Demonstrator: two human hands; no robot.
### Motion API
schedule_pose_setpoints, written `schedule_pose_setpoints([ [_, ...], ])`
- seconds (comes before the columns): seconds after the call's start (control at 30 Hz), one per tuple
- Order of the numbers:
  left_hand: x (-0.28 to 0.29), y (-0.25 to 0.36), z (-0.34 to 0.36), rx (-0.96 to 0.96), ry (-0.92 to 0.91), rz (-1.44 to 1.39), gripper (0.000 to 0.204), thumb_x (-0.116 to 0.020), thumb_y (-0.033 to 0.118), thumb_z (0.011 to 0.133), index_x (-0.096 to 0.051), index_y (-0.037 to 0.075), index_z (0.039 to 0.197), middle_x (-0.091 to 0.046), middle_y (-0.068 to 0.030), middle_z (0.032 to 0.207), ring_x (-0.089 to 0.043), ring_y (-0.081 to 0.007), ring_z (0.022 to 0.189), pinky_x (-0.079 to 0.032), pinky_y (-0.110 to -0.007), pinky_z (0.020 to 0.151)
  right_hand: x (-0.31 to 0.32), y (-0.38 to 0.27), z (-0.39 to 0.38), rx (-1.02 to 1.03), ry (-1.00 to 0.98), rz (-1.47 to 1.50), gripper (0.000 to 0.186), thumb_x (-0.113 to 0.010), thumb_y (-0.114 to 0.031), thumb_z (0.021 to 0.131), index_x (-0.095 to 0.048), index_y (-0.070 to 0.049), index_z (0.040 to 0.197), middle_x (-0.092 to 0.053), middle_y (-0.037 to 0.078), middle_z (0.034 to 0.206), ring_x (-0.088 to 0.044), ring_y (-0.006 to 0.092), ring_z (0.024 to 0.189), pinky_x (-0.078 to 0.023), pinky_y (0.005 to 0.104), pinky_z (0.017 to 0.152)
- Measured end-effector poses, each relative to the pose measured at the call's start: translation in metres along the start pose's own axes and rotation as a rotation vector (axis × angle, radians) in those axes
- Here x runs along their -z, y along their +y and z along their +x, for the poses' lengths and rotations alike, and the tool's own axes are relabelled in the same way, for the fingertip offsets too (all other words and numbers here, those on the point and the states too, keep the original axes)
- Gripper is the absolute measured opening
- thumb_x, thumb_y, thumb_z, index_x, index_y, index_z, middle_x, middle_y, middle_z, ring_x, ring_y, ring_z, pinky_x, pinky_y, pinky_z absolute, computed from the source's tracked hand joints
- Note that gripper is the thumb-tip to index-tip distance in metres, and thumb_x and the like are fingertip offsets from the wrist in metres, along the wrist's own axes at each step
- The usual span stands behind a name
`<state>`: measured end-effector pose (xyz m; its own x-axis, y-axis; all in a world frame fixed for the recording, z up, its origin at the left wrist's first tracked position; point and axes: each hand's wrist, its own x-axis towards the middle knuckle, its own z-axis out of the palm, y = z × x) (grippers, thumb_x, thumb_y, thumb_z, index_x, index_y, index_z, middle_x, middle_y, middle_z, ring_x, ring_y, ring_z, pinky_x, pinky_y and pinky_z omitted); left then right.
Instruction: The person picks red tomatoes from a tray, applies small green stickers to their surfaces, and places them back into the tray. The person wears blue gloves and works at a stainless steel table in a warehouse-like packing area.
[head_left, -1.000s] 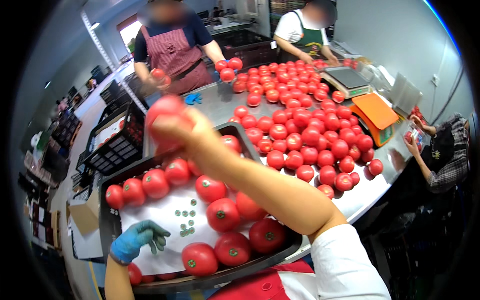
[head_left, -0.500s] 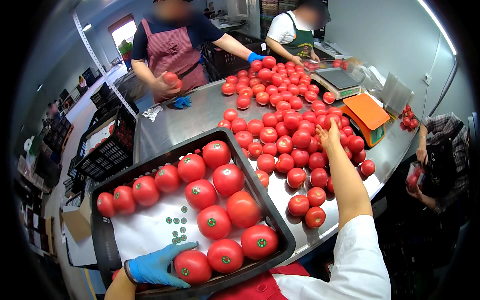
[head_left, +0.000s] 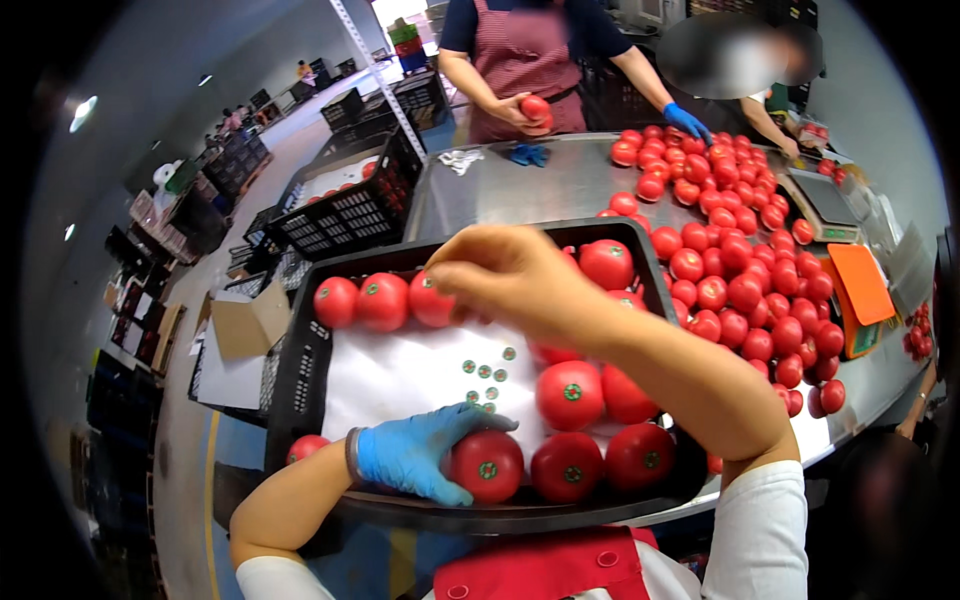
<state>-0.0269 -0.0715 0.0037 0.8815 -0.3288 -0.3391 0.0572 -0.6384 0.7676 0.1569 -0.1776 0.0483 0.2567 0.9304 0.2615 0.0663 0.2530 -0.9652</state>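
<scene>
A black crate (head_left: 295,385) lined with white paper (head_left: 385,365) holds large red tomatoes (head_left: 570,395) along its back, right and front sides. Small round green stickers lie on the paper, and matching ones show on several tomatoes. At the front, my left hand (head_left: 415,455), in a blue glove, cups a tomato (head_left: 487,467) from its left side, thumb above it. My bare right hand (head_left: 510,275) reaches across the crate with bent fingers, close to a tomato (head_left: 430,300) in the back row. Whatever those fingers hold is hidden.
Loose tomatoes (head_left: 745,290) are heaped on the metal table (head_left: 480,195) to the right, beside an orange scale (head_left: 858,292). Across the table a person in a striped apron (head_left: 525,60) holds tomatoes. Another black crate (head_left: 350,215) stands at the left, near an open cardboard box (head_left: 245,320).
My right hand has left the tomato heap and swung left over the crate. My left hand stays at the front tomato. The whole view has turned left.
</scene>
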Motion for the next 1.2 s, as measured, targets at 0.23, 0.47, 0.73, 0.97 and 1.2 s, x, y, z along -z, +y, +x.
schedule_pose_setpoints([
  [0.23,0.013,-0.038,-0.02,0.219,0.47,-0.004,0.084,-0.079,0.025,0.063,-0.037,0.005,0.132,-0.045,-0.0161,0.124,-0.049,-0.0268,0.116,-0.042,-0.037,0.1,-0.011,0.044,0.002,0.226,0.029,-0.631,0.017,-0.06,-0.013,0.08,-0.065,0.001,0.088,-0.065,0.018,0.081,-0.063,0.0338,0.077,-0.049,0.0411,0.071],
  [0.47,0.019,-0.049,-0.015,0.325,0.574,-0.245,0.08,-0.079,0.021,0.066,-0.037,0.003,0.132,-0.05,-0.0143,0.123,-0.052,-0.0225,0.112,-0.043,-0.035,0.098,-0.01,0.054,-0.012,0.04,-0.228,-0.749,0.018,-0.06,-0.009,0.077,-0.066,0.0,0.091,-0.066,0.017,0.085,-0.064,0.0335,0.081,-0.05,0.0418,0.073],
  [0.73,0.018,-0.045,-0.015,0.324,0.571,-0.122,0.079,-0.078,0.025,0.066,-0.038,0.002,0.131,-0.046,-0.0162,0.123,-0.05,-0.0254,0.114,-0.041,-0.036,0.099,-0.021,0.065,-0.013,-0.005,-0.258,-0.635,0.021,-0.063,-0.014,0.076,-0.064,0.0,0.092,-0.065,0.017,0.089,-0.063,0.0321,0.088,-0.049,0.0406,0.076],
  [0.97,0.015,-0.041,-0.016,0.356,0.552,-0.036,0.082,-0.078,0.032,0.066,-0.038,0.002,0.131,-0.043,-0.0196,0.123,-0.049,-0.0308,0.114,-0.041,-0.036,0.099,-0.026,0.066,-0.014,-0.088,-0.271,-0.578,0.022,-0.062,-0.011,0.074,-0.064,0.002,0.091,-0.064,0.018,0.089,-0.063,0.0325,0.086,-0.049,0.0402,0.076],
  [1.2,0.013,-0.044,-0.015,0.331,0.558,0.016,0.086,-0.077,0.041,0.065,-0.037,0.002,0.131,-0.041,-0.0239,0.123,-0.052,-0.037,0.11,-0.043,-0.038,0.097,-0.029,0.058,-0.015,-0.155,-0.257,-0.568,0.021,-0.062,-0.014,0.074,-0.065,0.001,0.089,-0.064,0.018,0.087,-0.063,0.0326,0.084,-0.05,0.0404,0.075],
])
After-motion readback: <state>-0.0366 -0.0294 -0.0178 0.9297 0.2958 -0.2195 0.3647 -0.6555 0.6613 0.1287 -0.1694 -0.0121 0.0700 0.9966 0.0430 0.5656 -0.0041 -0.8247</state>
